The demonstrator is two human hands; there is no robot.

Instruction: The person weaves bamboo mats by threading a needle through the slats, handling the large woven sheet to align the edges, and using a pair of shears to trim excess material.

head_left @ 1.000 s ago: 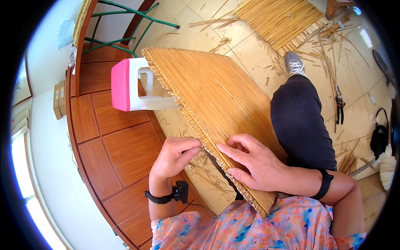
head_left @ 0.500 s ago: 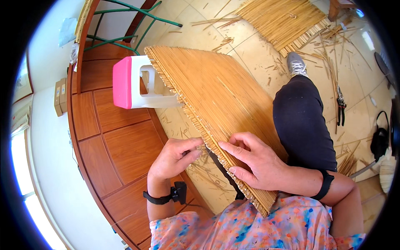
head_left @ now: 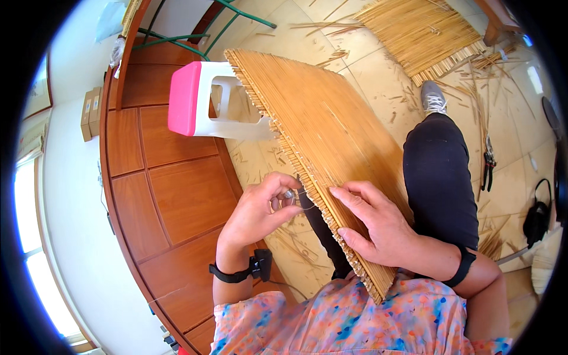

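Note:
A woven mat of thin bamboo-coloured sticks [head_left: 319,130] slants from a stool down across my lap. My right hand [head_left: 378,228] lies flat on the mat's near part, fingers spread and pressing on the sticks close to its left edge. My left hand [head_left: 260,210] is just off that left edge, its thumb and fingers pinched on a thin thread or wire [head_left: 294,193] that runs to the mat's rim. A dark band with a small device [head_left: 248,269] is on my left wrist, and a dark band on my right wrist [head_left: 463,265].
A white stool with a pink top [head_left: 204,106] lies on its side and props the mat's far end. A second stick mat [head_left: 423,35] lies on the tiled floor beyond, with loose sticks [head_left: 473,94] scattered around. Pliers [head_left: 489,168] lie at right. A wooden panelled wall [head_left: 171,201] curves along the left.
My left hand has pulled back slightly from the mat's edge and now pinches the thread. My right hand has stayed pressed on the mat.

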